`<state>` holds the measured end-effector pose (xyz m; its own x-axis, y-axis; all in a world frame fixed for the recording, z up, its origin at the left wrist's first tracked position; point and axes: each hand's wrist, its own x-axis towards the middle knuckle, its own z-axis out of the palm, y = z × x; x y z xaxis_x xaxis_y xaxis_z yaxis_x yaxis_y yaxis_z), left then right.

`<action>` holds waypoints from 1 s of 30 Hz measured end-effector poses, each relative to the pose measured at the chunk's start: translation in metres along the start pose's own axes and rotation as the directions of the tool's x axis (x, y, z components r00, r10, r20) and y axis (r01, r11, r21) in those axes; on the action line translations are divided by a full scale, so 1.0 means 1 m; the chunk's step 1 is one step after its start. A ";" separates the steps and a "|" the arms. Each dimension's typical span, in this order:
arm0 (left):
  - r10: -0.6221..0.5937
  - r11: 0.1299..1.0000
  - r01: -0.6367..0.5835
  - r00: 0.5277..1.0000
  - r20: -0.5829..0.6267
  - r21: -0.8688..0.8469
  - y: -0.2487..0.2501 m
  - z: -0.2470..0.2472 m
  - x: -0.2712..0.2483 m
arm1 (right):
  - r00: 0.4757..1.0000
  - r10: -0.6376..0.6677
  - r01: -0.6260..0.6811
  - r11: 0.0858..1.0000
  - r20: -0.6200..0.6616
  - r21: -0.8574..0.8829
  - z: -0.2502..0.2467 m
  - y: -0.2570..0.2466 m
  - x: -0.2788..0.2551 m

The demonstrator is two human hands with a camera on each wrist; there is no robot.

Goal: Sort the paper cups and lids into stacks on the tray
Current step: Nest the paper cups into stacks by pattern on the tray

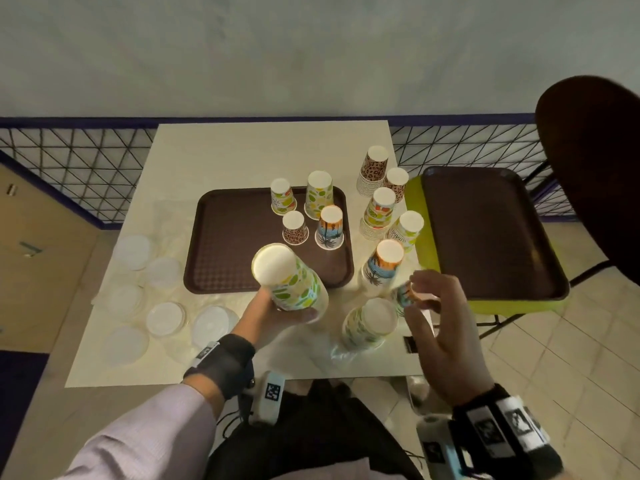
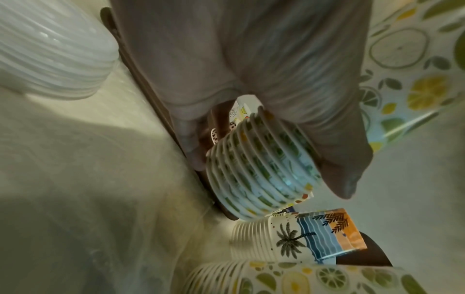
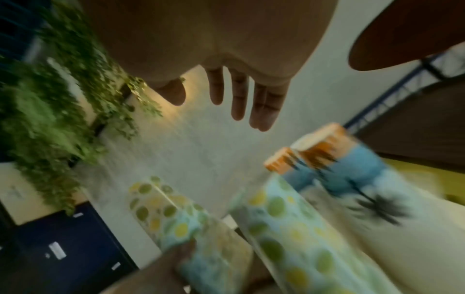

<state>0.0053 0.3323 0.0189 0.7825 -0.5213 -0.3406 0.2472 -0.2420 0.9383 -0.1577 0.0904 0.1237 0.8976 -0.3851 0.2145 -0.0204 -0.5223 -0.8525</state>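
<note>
Four single cups stand upside down at the 1 o'clock corner of the brown tray (image 1: 221, 233) on the worktop (image 1: 194, 161) — a fruit cup (image 1: 283, 201), a lime cup (image 1: 319, 194), a leopard cup (image 1: 295, 227) and a palm cup (image 1: 329, 227); off the tray's 3 o'clock edge stand inverted stacks: a leopard stack (image 1: 373, 171), a fruit stack (image 1: 378, 213), a palm stack (image 1: 381, 268) and, nearest at 5 o'clock, a lime stack (image 1: 369, 323). Left hand (image 1: 277, 313) grips a tilted lime-print stack (image 1: 289, 278) above the tray's 6 o'clock edge, fingers and thumb curled round its lower rims; in the left wrist view the ribbed rims (image 2: 261, 165) sit between thumb and fingers. Right hand (image 1: 436, 317) hovers at 3 o'clock of the lime stack, fingers spread and loosely bent, holding nothing that shows; the right wrist view is blurred. Clear lids (image 1: 166, 318) lie in low piles on the worktop at 8 o'clock of the tray; a second brown tray (image 1: 491, 237) rests on a yellow-green stand (image 1: 420, 237) at 3 o'clock.
</note>
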 end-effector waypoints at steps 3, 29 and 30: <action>0.002 1.000 -0.002 1.000 -0.011 0.031 -0.001 0.001 -0.006 | 0.997 0.066 -0.063 0.997 0.048 -0.048 0.009 0.037 -0.031; -0.019 0.998 0.017 0.999 -0.046 -0.056 0.016 0.003 -0.031 | 0.925 0.358 -0.340 0.930 0.129 -0.143 0.104 0.126 -0.037; -0.018 0.998 0.015 0.999 -0.051 -0.055 0.016 0.003 -0.031 | 0.930 0.337 -0.314 0.936 0.143 -0.161 0.106 0.124 -0.036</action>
<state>-0.0163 0.3424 0.0440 0.8062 -0.4741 -0.3540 0.2903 -0.2044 0.9349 -0.1458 0.1195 -0.0404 0.8915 -0.4253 -0.1561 -0.3718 -0.4900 -0.7884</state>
